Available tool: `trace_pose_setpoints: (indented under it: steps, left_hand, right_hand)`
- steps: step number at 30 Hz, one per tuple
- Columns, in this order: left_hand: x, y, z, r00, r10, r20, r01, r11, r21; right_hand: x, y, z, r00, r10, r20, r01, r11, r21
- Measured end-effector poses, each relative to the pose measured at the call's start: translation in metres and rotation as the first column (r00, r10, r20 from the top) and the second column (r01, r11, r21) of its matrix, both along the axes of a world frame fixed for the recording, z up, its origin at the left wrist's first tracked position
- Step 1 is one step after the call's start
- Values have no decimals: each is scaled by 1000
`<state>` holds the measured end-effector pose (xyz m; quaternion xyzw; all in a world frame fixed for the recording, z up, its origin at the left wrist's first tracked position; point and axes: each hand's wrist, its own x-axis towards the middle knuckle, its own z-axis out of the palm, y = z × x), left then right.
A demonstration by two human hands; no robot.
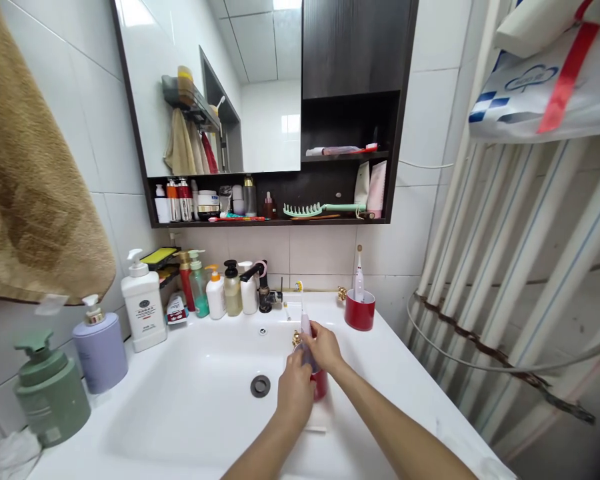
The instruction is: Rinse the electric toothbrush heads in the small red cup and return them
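Note:
My right hand (325,345) is closed around the handle of a pale electric toothbrush (305,323), which stands upright with its bristle head up. The brush's lower end is at a red cup (321,385) with a gold handle. My left hand (296,388) is closed on the left side of this cup, over the right part of the white sink (190,400). Both hands partly hide the cup, so I cannot tell how deep the brush sits in it. Farther back, a second red cup (360,315) stands on the sink rim, holding another electric toothbrush (359,283).
A black faucet (264,290) rises behind the basin. Pump bottles line the left, including a white bottle (144,307), a purple one (100,350) and a green one (53,393). Above hangs a mirror cabinet (350,47) with filled shelves. Pipes (510,267) run along the right.

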<state>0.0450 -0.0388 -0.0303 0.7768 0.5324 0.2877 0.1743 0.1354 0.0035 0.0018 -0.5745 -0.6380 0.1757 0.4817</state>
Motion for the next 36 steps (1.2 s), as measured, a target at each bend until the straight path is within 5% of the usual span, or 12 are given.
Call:
trace_pose_setpoints:
  steps: [10,16,20,24,29,34,36]
  left_hand:
    - [-10,-7,1,949,-52,311,64,998,-26]
    - [-20,-17,20,810,5,587,116,979,-168]
    - [-10,-28,21,660,13,751,356,875,-328]
    - [-6,-32,10,385,196,902,605,684,-407]
    - [-4,-28,-2,455,228,861,620,613,-490]
    - [0,-27,-3,562,104,820,509,738,-442]
    - [0,-28,-2,569,108,815,501,740,-449]
  right_hand:
    - [18,-18,51,977,44,-209,-18,992,124]
    - [15,-48,48,731,340,-591,-417,909,8]
    - [3,-58,30,607,392,-691,-545,839,-3]
    - [6,-53,18,544,240,-804,-432,902,-23]
    - [22,-43,13,489,118,-864,-335,940,-61]
    - [23,-43,13,498,85,-863,-266,962,-59]
    - [21,-43,14,491,82,-867,-247,968,-49]
